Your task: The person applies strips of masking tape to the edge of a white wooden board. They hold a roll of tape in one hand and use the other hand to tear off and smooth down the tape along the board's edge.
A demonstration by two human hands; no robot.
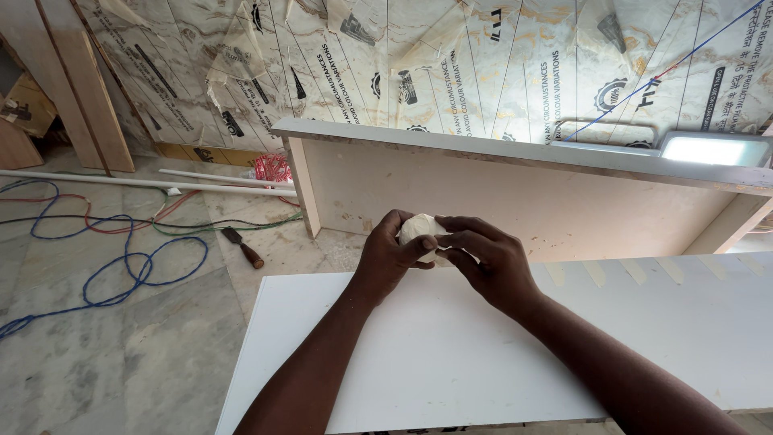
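Single head-worn view, no second camera to overlap with. Looks forward and steeply down from above the person's arms, close over the white panel (451,354). Both forearms enter from the bottom edge. Marble floor (121,338) fills the left, a leaning sheet-covered slab (483,64) closes the background ahead.

A board (451,354) lies flat nearest the person, with an upright panel (523,193) just behind it. Both hands meet above the board's far edge, the left hand (389,258) and right hand (487,262) around a small lump (419,228). Left of the board, on the floor (121,354), lie looped cables (121,266), a scraper (243,246) and pipes (145,183).
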